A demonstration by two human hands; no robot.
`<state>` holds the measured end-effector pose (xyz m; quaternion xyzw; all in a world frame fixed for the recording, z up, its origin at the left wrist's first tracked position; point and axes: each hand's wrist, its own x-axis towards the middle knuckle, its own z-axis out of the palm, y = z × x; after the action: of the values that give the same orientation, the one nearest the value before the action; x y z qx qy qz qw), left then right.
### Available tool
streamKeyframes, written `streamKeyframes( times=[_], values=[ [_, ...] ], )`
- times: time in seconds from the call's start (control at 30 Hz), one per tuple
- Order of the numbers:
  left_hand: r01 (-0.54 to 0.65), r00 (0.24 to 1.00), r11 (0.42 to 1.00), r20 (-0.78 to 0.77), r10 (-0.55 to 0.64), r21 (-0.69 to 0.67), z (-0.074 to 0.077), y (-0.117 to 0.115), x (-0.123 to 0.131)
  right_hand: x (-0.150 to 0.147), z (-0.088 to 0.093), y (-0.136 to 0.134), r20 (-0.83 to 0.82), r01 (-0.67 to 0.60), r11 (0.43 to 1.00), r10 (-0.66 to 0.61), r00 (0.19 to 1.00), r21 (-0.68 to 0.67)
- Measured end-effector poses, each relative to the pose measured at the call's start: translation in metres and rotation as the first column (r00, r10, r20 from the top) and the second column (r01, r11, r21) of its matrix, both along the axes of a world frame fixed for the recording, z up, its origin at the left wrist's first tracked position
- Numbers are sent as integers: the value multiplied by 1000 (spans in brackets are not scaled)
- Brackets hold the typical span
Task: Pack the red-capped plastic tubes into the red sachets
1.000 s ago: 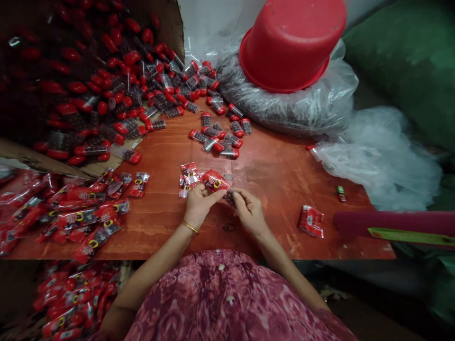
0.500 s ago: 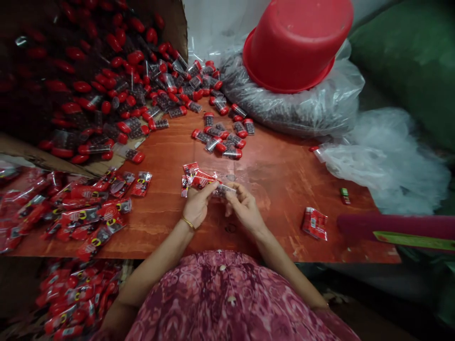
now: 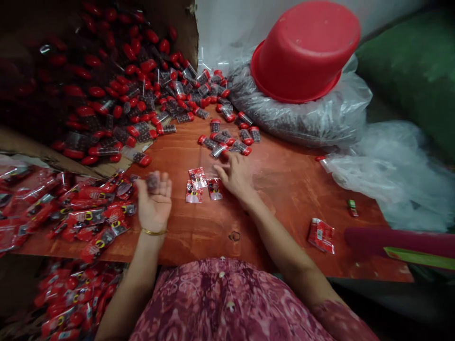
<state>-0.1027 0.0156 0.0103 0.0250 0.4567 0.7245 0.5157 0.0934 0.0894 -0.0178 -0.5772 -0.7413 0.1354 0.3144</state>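
left hand [image 3: 154,203] now swung left, palm up, fingers loosely spread; blurred dark item [image 3: 152,182] at fingertips, hold unclear | three red packets [image 3: 197,178] on table between hands | right hand [image 3: 236,176] now farther forward, thumb and fingers apart, no hold visible, at red-capped bottles [image 3: 220,138] containing dark beads | clear bag [image 3: 295,125], dark contents, under upturned red tub [image 3: 302,54]

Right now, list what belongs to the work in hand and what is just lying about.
Likely in use:
Clear plastic bottles with red caps, by the right hand
Flat red printed plastic sachets, between the hands
Plump red plastic packets, beside the left hand

Apparently lying about:
Upturned red plastic tub
Small green-topped object
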Motion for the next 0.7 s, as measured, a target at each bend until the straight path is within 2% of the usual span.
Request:
streamKeyframes(
  times=[0.07,0.1,0.17,0.2,0.23,0.27,0.3,0.33,0.37,0.4,0.43,0.5,0.57,0.63,0.7],
  values=[
    [-56,998,998,-37,57,26,0,-3,-12,9,-4,25,195,37,999,-43,980,31],
    [-27,996,999,-79,28,19,-2,-4,-10,14,-6,33,264,18,1000,-21,964,12],
    [143,956,989,-250,-150,-47,-7,-6,5,22,-13,39,350,-16,1000,18,937,-8],
    [257,880,961,-387,-275,-97,-10,-6,16,26,-16,37,377,-27,1000,24,926,4],
    [365,744,919,-546,-384,-150,-13,-4,27,30,-19,32,400,-27,999,13,917,30],
    [451,553,869,-701,-450,-203,-17,-2,38,34,-21,25,419,-20,998,-8,908,63],
    [497,342,829,-821,-458,-255,-21,2,48,38,-23,17,437,-12,996,-30,899,93],
    [522,137,796,-891,-433,-307,-24,6,55,42,-25,8,454,-7,993,-46,890,115],
    [526,-36,773,-918,-395,-354,-28,10,60,46,-27,-1,467,-3,992,-58,882,129],
    [520,-166,758,-917,-364,-395,-31,14,64,49,-28,-10,476,-2,990,-65,877,138],
    [510,-258,745,-903,-344,-429,-35,18,65,51,-28,-18,480,-1,989,-70,875,145],
    [494,-345,737,-883,-319,-460,-41,23,65,53,-27,-32,460,2,987,-77,884,161],
    [487,-353,752,-888,-296,-444,-47,24,63,51,-23,-45,391,9,985,-76,917,172],
    [483,-310,775,-907,-284,-408,-49,24,61,45,-18,-55,260,36,988,-75,963,153],
    [471,-229,802,-929,-291,-367,-47,23,61,36,-13,-63,67,71,995,-76,995,77]
  ],
)
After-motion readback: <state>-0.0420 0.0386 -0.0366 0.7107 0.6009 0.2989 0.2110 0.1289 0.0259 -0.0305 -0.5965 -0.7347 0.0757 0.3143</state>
